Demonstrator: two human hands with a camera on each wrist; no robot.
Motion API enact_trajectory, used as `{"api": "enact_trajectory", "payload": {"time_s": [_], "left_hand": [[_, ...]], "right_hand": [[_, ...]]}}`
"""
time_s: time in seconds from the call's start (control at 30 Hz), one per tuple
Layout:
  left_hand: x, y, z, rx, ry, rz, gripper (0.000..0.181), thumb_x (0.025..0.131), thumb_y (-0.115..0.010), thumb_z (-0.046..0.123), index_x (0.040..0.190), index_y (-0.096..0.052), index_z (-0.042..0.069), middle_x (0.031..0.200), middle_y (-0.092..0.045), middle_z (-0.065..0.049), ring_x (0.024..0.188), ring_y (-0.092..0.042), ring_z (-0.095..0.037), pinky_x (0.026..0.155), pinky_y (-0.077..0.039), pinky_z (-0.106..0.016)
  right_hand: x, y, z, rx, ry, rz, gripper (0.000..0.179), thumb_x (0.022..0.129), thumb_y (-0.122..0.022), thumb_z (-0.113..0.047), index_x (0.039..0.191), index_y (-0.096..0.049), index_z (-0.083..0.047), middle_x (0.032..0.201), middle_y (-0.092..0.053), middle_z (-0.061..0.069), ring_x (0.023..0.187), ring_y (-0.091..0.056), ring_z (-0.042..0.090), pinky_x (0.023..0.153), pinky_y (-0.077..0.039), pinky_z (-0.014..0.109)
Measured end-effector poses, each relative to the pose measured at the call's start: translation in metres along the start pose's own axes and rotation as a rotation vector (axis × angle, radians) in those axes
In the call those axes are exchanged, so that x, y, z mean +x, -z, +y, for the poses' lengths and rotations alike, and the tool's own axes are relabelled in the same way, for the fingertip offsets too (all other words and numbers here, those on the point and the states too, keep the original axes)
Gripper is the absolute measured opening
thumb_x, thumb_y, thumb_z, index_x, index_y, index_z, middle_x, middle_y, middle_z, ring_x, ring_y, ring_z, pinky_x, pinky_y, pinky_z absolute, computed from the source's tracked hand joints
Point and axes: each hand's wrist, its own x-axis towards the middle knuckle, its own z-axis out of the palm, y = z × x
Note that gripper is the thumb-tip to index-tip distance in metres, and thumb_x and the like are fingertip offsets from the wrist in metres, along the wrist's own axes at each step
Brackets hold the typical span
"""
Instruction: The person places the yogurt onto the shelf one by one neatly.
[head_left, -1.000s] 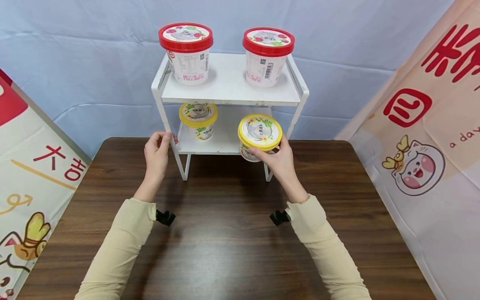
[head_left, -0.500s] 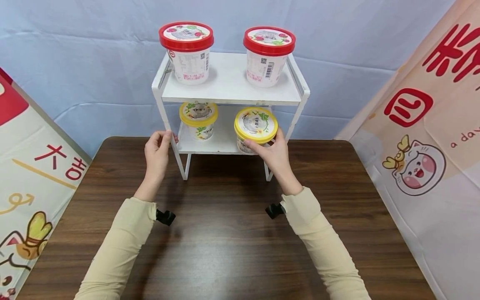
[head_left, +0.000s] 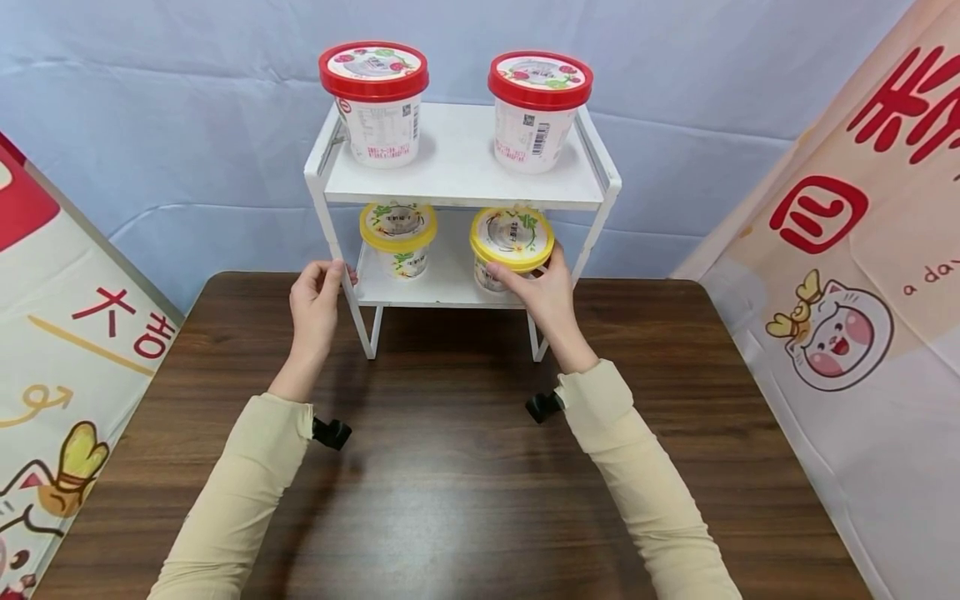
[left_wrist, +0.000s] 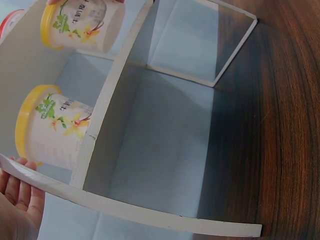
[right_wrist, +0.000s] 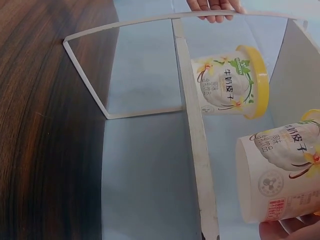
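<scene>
My right hand [head_left: 549,292] holds a yellow-lidded paper tub [head_left: 513,237], thumb on its front and fingers round its right side. That tub is upright over the right half of the lower shelf. In the right wrist view a strip of background shows between its base [right_wrist: 243,182] and the shelf's front edge. Another yellow-lidded tub [head_left: 398,227] stands on the left half of this shelf. My left hand [head_left: 315,302] grips the front left upright of the white two-tier rack [head_left: 457,162]; its fingers [left_wrist: 25,192] reach behind the post in the left wrist view.
Two larger red-lidded tubs, a left one [head_left: 378,117] and a right one [head_left: 534,125], stand on the upper shelf. The rack stands at the back of a dark wooden table [head_left: 435,467]. Printed banners flank both sides, and a pale blue cloth [head_left: 225,133] hangs behind.
My right hand has moved the yellow-lidded tub backward and slightly left, from in front of the lower shelf to over it. The left hand has kept its grip on the rack.
</scene>
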Motion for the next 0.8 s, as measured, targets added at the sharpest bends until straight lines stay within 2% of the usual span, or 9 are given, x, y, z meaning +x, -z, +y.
{"api": "enact_trajectory", "payload": {"time_s": [0.43, 0.8], "left_hand": [[-0.001, 0.0, 0.001, -0.005, -0.007, -0.004, 0.027, 0.094, -0.049, 0.012, 0.09, -0.053, -0.014, 0.08, -0.059, 0.002, 0.075, -0.058, -0.011, 0.072, -0.046, -0.02], [-0.001, 0.0, 0.002, 0.009, 0.003, -0.001, 0.027, 0.094, -0.049, 0.012, 0.091, -0.054, -0.014, 0.08, -0.059, 0.003, 0.077, -0.058, -0.012, 0.073, -0.046, -0.021]], "right_hand": [[0.014, -0.004, 0.008, -0.039, -0.019, 0.052, 0.08, 0.071, -0.077, -0.025, 0.134, -0.032, -0.003, 0.124, -0.046, 0.012, 0.113, -0.048, 0.02, 0.092, -0.042, 0.032], [0.026, -0.01, 0.014, 0.016, -0.091, 0.056, 0.081, 0.072, -0.076, -0.027, 0.135, -0.03, -0.005, 0.125, -0.043, 0.01, 0.113, -0.047, 0.018, 0.092, -0.042, 0.03]]}}
